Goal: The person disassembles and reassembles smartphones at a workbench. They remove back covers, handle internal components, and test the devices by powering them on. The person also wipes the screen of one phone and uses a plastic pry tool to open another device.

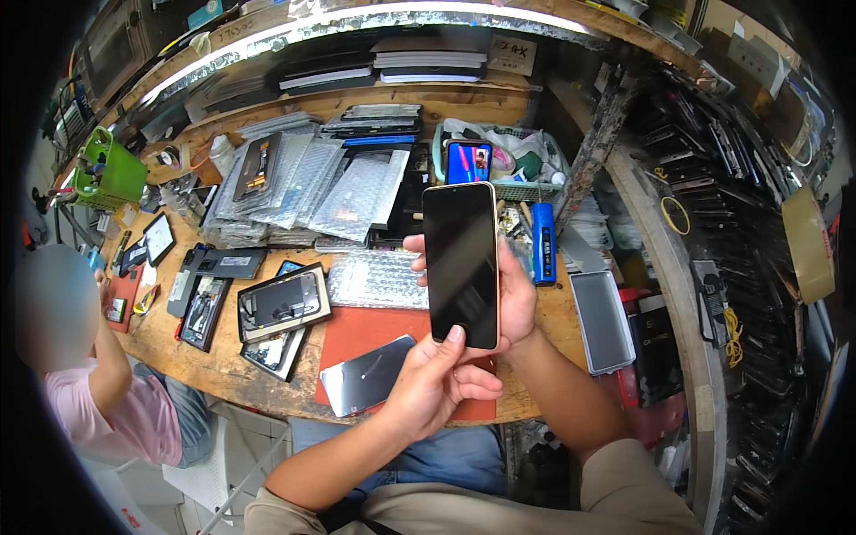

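A smartphone [461,259] with a dark screen and a thin gold-coloured frame stands upright before me, its screen toward me. My right hand [517,294] is closed around it from behind, the thumb side along its right edge and fingertips showing past its left edge. At the bottom of the phone, my left hand [439,379] grips the lower edge, thumb on the front of the glass. Below and left of the hands, a shiny silver phone-sized panel [366,374] lies on a red mat [339,325].
Bubble-wrapped packs [357,192] are stacked behind the mat. Opened phones in a box [283,303] lie left. A lit phone [469,162] leans on a green basket [526,190]; a blue tool [543,241] stands nearby. Another person [120,401] sits at the left; a grey tray [604,321] lies right.
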`<action>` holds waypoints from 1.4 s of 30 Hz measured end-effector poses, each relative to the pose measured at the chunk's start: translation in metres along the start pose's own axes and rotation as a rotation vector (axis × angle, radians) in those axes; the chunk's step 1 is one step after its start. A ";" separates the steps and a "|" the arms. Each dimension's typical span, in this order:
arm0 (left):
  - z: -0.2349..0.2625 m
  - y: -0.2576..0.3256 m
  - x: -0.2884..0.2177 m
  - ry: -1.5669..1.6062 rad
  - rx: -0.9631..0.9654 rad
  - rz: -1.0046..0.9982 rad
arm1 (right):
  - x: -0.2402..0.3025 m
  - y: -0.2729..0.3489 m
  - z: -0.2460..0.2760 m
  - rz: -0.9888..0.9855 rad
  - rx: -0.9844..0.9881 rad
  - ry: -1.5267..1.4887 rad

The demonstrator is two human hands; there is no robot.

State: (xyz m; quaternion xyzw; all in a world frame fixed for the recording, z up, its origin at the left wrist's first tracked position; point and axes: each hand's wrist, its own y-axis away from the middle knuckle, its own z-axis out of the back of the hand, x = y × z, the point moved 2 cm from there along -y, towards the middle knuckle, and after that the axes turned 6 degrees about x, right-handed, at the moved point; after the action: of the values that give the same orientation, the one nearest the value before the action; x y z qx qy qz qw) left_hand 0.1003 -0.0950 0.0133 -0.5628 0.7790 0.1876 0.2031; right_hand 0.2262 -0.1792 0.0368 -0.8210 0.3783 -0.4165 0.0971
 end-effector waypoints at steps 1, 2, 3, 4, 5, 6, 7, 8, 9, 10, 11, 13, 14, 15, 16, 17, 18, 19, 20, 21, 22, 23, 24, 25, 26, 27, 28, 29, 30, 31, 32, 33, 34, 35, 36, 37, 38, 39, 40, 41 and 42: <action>-0.002 -0.003 0.003 -0.001 0.015 0.017 | 0.003 0.001 0.002 -0.015 -0.005 0.041; -0.001 -0.005 0.005 -0.026 0.002 0.006 | 0.005 0.001 0.002 -0.032 -0.010 0.081; 0.001 -0.005 0.008 -0.053 -0.014 -0.003 | 0.005 0.001 0.004 -0.038 0.040 0.000; 0.003 -0.005 0.009 -0.080 -0.031 -0.012 | 0.003 0.001 0.009 -0.045 0.091 -0.081; 0.005 -0.003 0.008 -0.058 -0.047 -0.031 | 0.002 0.001 0.011 -0.053 0.141 -0.162; 0.006 -0.002 0.006 -0.079 -0.073 -0.034 | 0.002 0.000 0.009 -0.052 0.129 -0.235; 0.006 -0.001 0.004 -0.100 -0.098 -0.037 | 0.003 -0.001 0.004 -0.051 0.117 -0.307; 0.005 -0.001 0.002 -0.120 -0.124 -0.040 | 0.003 -0.001 0.001 -0.050 0.105 -0.379; 0.003 -0.003 0.003 -0.133 -0.122 -0.042 | 0.005 0.001 0.006 -0.054 0.102 -0.351; -0.001 -0.005 0.004 -0.146 -0.121 -0.043 | 0.006 0.002 0.008 -0.043 0.098 -0.355; -0.003 -0.007 0.005 -0.158 -0.119 -0.045 | 0.008 0.004 0.009 -0.033 0.094 -0.358; -0.006 -0.011 0.008 -0.203 -0.119 -0.060 | 0.009 0.005 0.009 -0.022 0.107 -0.369; -0.008 -0.013 0.009 -0.225 -0.119 -0.067 | 0.011 0.003 0.010 -0.025 0.123 -0.373; -0.008 -0.012 0.008 -0.216 -0.118 -0.073 | 0.012 0.004 0.010 -0.025 0.133 -0.382; -0.009 -0.012 0.006 -0.207 -0.117 -0.079 | 0.012 0.004 0.008 -0.027 0.115 -0.368; -0.010 -0.011 0.005 -0.197 -0.117 -0.085 | 0.013 0.002 0.003 -0.028 0.096 -0.354; -0.010 -0.012 0.004 -0.192 -0.126 -0.097 | 0.013 -0.001 0.001 -0.028 0.084 -0.341; -0.011 -0.012 0.003 -0.186 -0.135 -0.109 | 0.012 -0.002 0.001 -0.005 0.132 -0.344; -0.011 -0.012 0.003 -0.180 -0.145 -0.121 | 0.012 0.000 0.003 -0.022 0.103 -0.291; -0.009 -0.013 0.002 -0.184 -0.154 -0.119 | 0.012 0.002 0.004 -0.041 0.080 -0.236; -0.008 -0.012 0.002 -0.193 -0.147 -0.118 | 0.012 0.002 0.006 -0.060 0.058 -0.181; -0.006 -0.011 0.001 -0.201 -0.139 -0.117 | 0.012 0.001 0.006 -0.062 0.085 -0.170; -0.006 -0.011 0.002 -0.204 -0.132 -0.115 | 0.013 0.001 0.007 -0.066 0.109 -0.158; -0.006 -0.011 0.003 -0.204 -0.134 -0.120 | 0.013 0.001 0.007 -0.071 0.133 -0.146; -0.006 -0.011 0.003 -0.203 -0.135 -0.125 | 0.013 0.002 0.007 -0.070 0.129 -0.217; -0.006 -0.012 0.004 -0.202 -0.136 -0.123 | 0.011 0.004 0.007 -0.064 0.118 -0.287; -0.006 -0.012 0.003 -0.216 -0.135 -0.112 | 0.009 0.005 0.007 -0.058 0.107 -0.358; -0.007 -0.012 0.002 -0.230 -0.134 -0.102 | 0.010 0.005 0.007 -0.045 0.115 -0.347; -0.007 -0.010 0.001 -0.246 -0.137 -0.089 | 0.010 0.004 0.006 -0.030 0.123 -0.339; -0.008 -0.009 0.000 -0.239 -0.125 -0.095 | 0.010 0.003 0.005 -0.015 0.130 -0.332; -0.010 -0.007 -0.001 -0.231 -0.112 -0.101 | 0.010 0.003 0.004 0.000 0.114 -0.322; -0.011 -0.006 -0.004 -0.226 -0.099 -0.113 | 0.011 0.001 0.003 0.014 0.102 -0.311; -0.010 -0.004 -0.006 -0.204 -0.073 -0.127 | 0.011 0.001 0.001 0.028 0.091 -0.300; -0.010 -0.003 -0.008 -0.181 -0.048 -0.142 | 0.011 0.002 -0.001 0.021 0.044 -0.338; -0.009 -0.001 -0.010 -0.158 -0.021 -0.161 | 0.011 0.002 0.000 0.028 0.046 -0.309; -0.004 0.000 -0.010 -0.210 -0.022 -0.177 | 0.012 0.002 0.001 0.035 0.048 -0.280; -0.002 0.000 -0.011 -0.218 -0.025 -0.201 | 0.013 0.001 0.002 0.041 0.050 -0.251; 0.001 0.000 -0.011 -0.226 -0.034 -0.224 | 0.014 0.001 0.001 0.027 0.102 -0.306; 0.003 0.000 -0.011 -0.234 -0.042 -0.247 | 0.014 0.001 0.001 0.036 0.087 -0.305; 0.003 -0.001 -0.011 -0.275 -0.070 -0.262 | 0.013 0.001 0.001 0.045 0.071 -0.305; 0.004 -0.002 -0.008 -0.297 -0.075 -0.277 | 0.013 0.001 0.001 0.056 0.056 -0.301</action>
State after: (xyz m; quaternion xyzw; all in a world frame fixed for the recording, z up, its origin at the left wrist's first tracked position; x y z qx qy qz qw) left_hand 0.1050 -0.0867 0.0142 -0.6378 0.6482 0.2677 0.3183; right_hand 0.2316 -0.1892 0.0439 -0.8602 0.3706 -0.2962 0.1871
